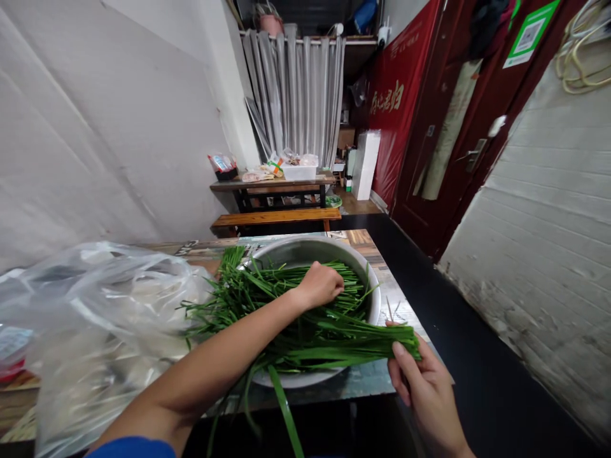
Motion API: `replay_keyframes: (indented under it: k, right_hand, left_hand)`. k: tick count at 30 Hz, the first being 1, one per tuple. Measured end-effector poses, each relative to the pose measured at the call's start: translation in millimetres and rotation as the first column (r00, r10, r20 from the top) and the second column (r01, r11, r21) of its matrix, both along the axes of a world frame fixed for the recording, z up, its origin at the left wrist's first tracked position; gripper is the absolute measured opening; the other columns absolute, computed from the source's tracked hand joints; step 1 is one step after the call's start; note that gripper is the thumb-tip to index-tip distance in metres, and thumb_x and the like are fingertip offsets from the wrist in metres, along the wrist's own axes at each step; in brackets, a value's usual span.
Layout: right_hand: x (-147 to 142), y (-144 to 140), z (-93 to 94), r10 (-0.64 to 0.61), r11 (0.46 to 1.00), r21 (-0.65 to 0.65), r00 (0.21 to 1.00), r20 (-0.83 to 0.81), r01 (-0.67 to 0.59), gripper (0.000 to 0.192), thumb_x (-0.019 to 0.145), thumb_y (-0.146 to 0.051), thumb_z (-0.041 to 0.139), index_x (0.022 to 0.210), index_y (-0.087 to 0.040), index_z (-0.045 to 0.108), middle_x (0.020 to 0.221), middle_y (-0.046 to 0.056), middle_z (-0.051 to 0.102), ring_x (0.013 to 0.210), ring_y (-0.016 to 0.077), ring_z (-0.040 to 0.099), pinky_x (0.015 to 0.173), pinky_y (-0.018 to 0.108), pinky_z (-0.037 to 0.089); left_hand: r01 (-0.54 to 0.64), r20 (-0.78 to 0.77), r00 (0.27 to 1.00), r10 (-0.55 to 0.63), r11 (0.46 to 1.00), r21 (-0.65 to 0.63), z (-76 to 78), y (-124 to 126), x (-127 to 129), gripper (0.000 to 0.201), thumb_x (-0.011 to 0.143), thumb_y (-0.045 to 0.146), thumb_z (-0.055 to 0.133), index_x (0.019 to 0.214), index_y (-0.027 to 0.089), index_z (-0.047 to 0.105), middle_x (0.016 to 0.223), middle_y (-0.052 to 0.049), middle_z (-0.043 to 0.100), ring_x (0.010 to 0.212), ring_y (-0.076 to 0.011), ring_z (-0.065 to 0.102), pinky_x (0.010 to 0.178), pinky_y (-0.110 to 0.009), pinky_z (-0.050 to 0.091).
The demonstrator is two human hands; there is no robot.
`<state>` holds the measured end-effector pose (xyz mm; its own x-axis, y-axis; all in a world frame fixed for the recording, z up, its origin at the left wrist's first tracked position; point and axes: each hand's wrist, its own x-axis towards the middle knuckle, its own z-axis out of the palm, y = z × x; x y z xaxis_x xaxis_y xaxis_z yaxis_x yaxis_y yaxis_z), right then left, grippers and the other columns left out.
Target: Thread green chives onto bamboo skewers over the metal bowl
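1. The right hand (427, 388) is closed on one end of a bundle of garlic chives (334, 343), thumb on top and fingers wrapped beneath, just past the near right rim of the metal basin (375, 299).
2. From that grip the bundle's long axis runs leftward, roughly level across the picture. It passes over the near part of the basin, and the far ends fan out and droop over the near edge of the table (367, 378).
3. The left hand (321, 284) reaches across the basin and rests knuckles-up on the loose chives (248, 286) lying inside it, fingers curled down into the leaves; whether it has any pinched cannot be told.
4. Those loose chives lie across the basin, tips spilling over its left rim towards a crumpled clear plastic bag (95, 318) on the table.
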<state>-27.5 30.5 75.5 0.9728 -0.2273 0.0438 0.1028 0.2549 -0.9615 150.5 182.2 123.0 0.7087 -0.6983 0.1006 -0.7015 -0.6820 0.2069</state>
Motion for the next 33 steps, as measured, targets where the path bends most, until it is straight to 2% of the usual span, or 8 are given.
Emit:
replay_keyframes:
  k: [2,3,6,8,10,13,24,33]
  right_hand:
    - [7.4,-1.7,4.3,0.043,0.999,-0.001,0.999,-0.006,-0.043,0.025,0.084,-0.035,0.053,0.101,-0.017,0.051,0.043,-0.008,0.039,0.034,0.0041,0.026,0.033,0.016,0.019]
    - [12.6,-2.8,7.1,0.067,0.998,0.000,0.998,-0.009,-0.067,0.024,0.084,-0.036,0.053,0.099,-0.017,0.051,0.043,-0.009,0.039,0.033,0.0038,0.025,0.032,0.015,0.017]
    - [31.5,-6.4,16.5,0.129,0.992,0.016,0.992,-0.010,-0.129,0.022,0.083,-0.037,0.054,0.093,-0.017,0.052,0.042,-0.009,0.040,0.031,0.0029,0.022,0.030,0.015,0.013]
    - [43.4,-8.2,22.5,0.156,0.987,0.027,0.988,0.008,-0.156,0.021,0.083,-0.037,0.054,0.090,-0.017,0.052,0.042,-0.009,0.041,0.029,0.0022,0.021,0.030,0.015,0.011]
    - [51.9,-8.9,26.8,0.181,0.983,0.036,0.983,0.029,-0.182,0.021,0.083,-0.036,0.053,0.089,-0.017,0.052,0.042,-0.009,0.043,0.028,0.0017,0.021,0.029,0.015,0.010]
    - [57.3,-8.4,29.0,0.195,0.980,0.035,0.980,0.035,-0.196,0.021,0.083,-0.036,0.052,0.091,-0.016,0.052,0.042,-0.009,0.044,0.027,0.0012,0.021,0.028,0.014,0.011]
    - [56.6,-6.2,24.2,0.178,0.983,0.034,0.984,0.026,-0.179,0.024,0.081,-0.039,0.054,0.090,-0.017,0.053,0.043,-0.009,0.045,0.026,0.0012,0.023,0.027,0.012,0.012]
    - [55.8,-4.3,25.3,0.176,0.984,0.037,0.984,0.026,-0.177,0.026,0.079,-0.041,0.056,0.089,-0.017,0.052,0.042,-0.009,0.045,0.026,0.0018,0.022,0.027,0.013,0.012]
  left_hand:
    - [-0.056,-0.171,0.985,0.022,0.979,-0.197,4.3,0.5,0.0,0.019,0.074,0.023,0.050,0.075,0.015,0.067,0.076,-0.005,0.067,0.069,-0.0144,0.058,0.065,-0.026,0.037]
    - [-0.104,-0.292,0.956,0.012,0.949,-0.298,7.0,0.2,-0.6,0.020,0.075,0.025,0.049,0.078,0.013,0.065,0.074,-0.005,0.066,0.064,-0.0129,0.058,0.061,-0.024,0.039]
    - [-0.285,-0.592,0.801,-0.086,0.815,-0.504,16.7,-3.1,-5.5,0.024,0.073,0.029,0.053,0.084,0.009,0.062,0.067,-0.004,0.064,0.052,-0.0094,0.054,0.055,-0.022,0.041]
    - [-0.373,-0.659,0.741,-0.125,0.740,-0.560,23.2,-6.4,-10.4,0.025,0.070,0.029,0.058,0.084,0.008,0.063,0.065,-0.004,0.063,0.050,-0.0080,0.052,0.053,-0.021,0.042]
    - [-0.415,-0.670,0.729,-0.140,0.689,-0.595,28.2,-9.5,-14.8,0.026,0.068,0.027,0.061,0.086,0.008,0.064,0.066,-0.004,0.064,0.049,-0.0068,0.049,0.052,-0.021,0.040]
    - [-0.433,-0.664,0.729,-0.165,0.641,-0.634,31.9,-12.6,-18.4,0.027,0.068,0.027,0.062,0.089,0.009,0.064,0.069,-0.004,0.064,0.050,-0.0060,0.048,0.051,-0.020,0.039]
    - [-0.400,-0.634,0.758,-0.153,0.659,-0.637,32.0,-12.4,-21.4,0.033,0.069,0.028,0.061,0.096,0.010,0.065,0.067,-0.003,0.064,0.048,-0.0052,0.042,0.047,-0.018,0.033]
    - [-0.384,-0.588,0.798,-0.128,0.644,-0.662,26.9,-12.8,-21.6,0.034,0.067,0.032,0.064,0.094,0.010,0.067,0.069,-0.005,0.067,0.053,-0.0091,0.051,0.051,-0.019,0.038]
